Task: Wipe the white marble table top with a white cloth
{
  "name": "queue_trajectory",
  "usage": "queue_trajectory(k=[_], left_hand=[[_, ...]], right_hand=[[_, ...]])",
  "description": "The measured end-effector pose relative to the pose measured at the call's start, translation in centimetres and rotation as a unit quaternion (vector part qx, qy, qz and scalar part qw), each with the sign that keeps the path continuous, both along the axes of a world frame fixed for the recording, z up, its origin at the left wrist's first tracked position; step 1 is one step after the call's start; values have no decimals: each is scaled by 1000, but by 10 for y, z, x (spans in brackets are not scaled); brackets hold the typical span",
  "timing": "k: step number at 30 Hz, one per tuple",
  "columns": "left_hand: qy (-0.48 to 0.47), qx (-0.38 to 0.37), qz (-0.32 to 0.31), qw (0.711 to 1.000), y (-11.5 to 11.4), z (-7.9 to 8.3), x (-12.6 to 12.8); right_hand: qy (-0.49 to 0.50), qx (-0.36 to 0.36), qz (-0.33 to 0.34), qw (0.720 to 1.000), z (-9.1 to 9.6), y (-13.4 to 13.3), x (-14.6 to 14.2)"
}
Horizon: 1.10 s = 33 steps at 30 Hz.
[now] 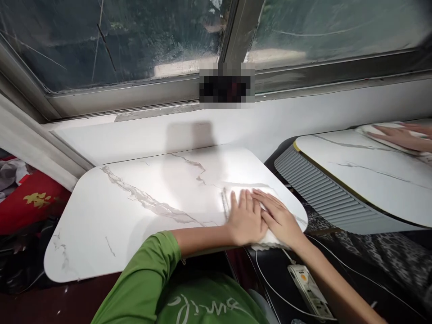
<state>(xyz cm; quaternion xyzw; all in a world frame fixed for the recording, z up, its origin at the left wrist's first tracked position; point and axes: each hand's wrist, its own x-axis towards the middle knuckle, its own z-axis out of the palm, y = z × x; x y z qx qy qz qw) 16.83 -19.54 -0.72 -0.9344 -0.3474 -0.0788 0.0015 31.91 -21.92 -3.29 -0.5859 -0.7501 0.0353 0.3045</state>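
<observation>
My left hand (247,218) lies flat on a folded white cloth (270,239), fingers stretched forward. From the right, my right hand (278,217) also rests flat on the cloth, its fingers meeting and partly overlapping those of my left hand. Beneath them is the right end of a white tabletop (135,243) with rounded corners and grey marble-like veins. Part of the cloth hangs at the near edge. The hands cover much of the cloth.
At right, another person's hands (398,137) rest on a white cloth on a second marble-patterned table (364,173) with a ribbed side. A power strip (308,290) and white cable lie below my right arm. A window (135,45) stands behind; a red bag-like item (37,198) is at left.
</observation>
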Motion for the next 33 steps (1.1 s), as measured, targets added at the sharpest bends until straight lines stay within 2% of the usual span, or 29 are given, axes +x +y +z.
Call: queue_trajectory(k=[2, 4, 8, 10, 13, 18, 21, 23, 26, 30, 33], left_hand=[[-2, -1, -21, 1000, -3, 1, 21], [-4, 1, -32, 999, 1, 0, 39], [-9, 1, -39, 999, 31, -5, 65], [-20, -1, -29, 999, 55, -9, 73], [-43, -1, -10, 999, 104, -11, 77], [-42, -22, -47, 998, 192, -4, 65], [-44, -27, -27, 998, 222, -2, 57], [-50, -27, -8, 998, 230, -4, 56], [-50, -30, 9, 998, 229, -7, 57], [-32, -47, 25, 998, 218, -6, 53], [-22, -51, 34, 998, 203, -2, 43]], right_hand=[[-4, 1, -29, 1000, -3, -9, 22], [-13, 5, -47, 999, -5, -7, 41], [-37, 18, -53, 998, -3, 26, 64], [-43, 22, -54, 997, -1, 53, 68], [-44, 16, -70, 996, 2, 102, 66], [-49, 11, -149, 988, 7, 182, 46], [-50, 10, -150, 987, 8, 213, 37], [-44, 17, -138, 989, 7, 225, 35], [-29, 37, -143, 989, 1, 230, 39], [7, 50, -204, 978, -8, 221, 40], [4, 47, -195, 980, -8, 205, 32]])
